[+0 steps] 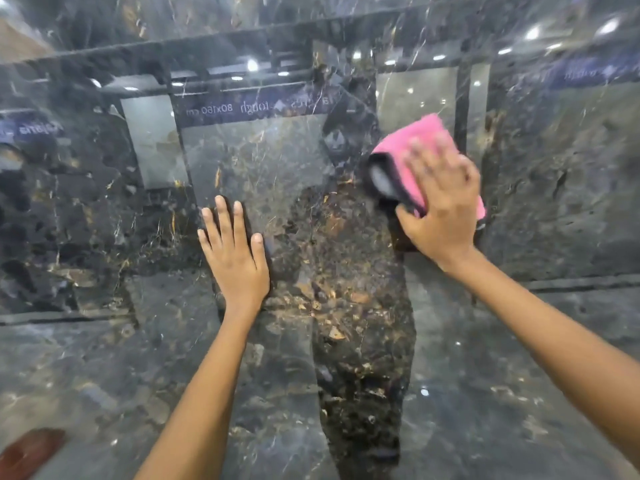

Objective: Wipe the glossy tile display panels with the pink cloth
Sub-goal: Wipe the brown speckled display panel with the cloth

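Note:
A dark glossy marble-patterned tile panel [104, 209] with gold and white veins fills the whole view. My right hand [445, 209] presses a pink cloth [420, 143] with a grey underside flat against the panel at the upper right; the fingers are spread over the cloth and blurred by motion. My left hand [233, 258] lies flat on the panel at centre left, fingers straight and spread, holding nothing. The cloth's lower part is hidden under my right hand.
The panel mirrors the showroom: ceiling lights, other tile panels, a reversed blue sign [249, 107] and a dark silhouette of a person. A horizontal seam [571, 284] crosses the panel below my hands. A reddish-brown object [31, 452] shows at the bottom left corner.

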Demonstrator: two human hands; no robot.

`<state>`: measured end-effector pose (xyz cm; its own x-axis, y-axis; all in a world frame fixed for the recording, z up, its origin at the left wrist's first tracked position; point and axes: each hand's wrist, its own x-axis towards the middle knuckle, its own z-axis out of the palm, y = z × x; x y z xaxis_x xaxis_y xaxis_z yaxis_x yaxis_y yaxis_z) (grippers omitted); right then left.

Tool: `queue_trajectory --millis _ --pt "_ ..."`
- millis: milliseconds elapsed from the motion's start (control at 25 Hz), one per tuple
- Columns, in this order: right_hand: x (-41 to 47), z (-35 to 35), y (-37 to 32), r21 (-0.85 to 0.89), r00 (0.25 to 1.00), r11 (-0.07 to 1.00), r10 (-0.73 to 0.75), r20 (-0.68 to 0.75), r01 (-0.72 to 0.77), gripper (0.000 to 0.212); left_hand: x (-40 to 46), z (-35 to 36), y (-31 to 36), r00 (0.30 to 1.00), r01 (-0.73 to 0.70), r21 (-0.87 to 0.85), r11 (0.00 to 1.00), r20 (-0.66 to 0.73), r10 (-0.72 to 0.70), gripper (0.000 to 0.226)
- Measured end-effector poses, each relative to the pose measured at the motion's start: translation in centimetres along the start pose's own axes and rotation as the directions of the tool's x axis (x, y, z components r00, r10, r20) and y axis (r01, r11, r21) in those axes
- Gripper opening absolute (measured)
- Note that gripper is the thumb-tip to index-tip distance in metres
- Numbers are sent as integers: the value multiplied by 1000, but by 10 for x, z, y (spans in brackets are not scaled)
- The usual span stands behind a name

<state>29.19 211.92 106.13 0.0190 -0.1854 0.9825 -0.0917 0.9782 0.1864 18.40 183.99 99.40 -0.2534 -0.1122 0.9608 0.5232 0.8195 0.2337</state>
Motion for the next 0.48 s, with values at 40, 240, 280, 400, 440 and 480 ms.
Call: queue_trajectory --millis 40,240,280,400,440,480 --pt "-11 5 -9 -12 986 989 148 -75 -149 65 1 0 1 1000 -1 -13 1000 -5 1 54" --pt "-206 6 -87 117 706 851 -495 506 513 94 -40 -6 1 998 62 -171 983 35 -56 50" --pt "-230 -2 -86 203 598 795 -573 560 571 89 -66 -7 -3 993 113 -181 977 67 -102 50" --pt "-221 -20 -65 203 823 927 -373 429 315 66 -145 -6 -30 976 169 -147 975 163 -145 49" --pt "-192 -20 -56 143 922 979 -185 339 143 57 -163 -4 -40 977 133 -115 984 179 -111 50" --pt "-156 -16 -52 109 974 993 20 224 -45 52 -174 0 -49 979 89 -85 992 191 -72 51"
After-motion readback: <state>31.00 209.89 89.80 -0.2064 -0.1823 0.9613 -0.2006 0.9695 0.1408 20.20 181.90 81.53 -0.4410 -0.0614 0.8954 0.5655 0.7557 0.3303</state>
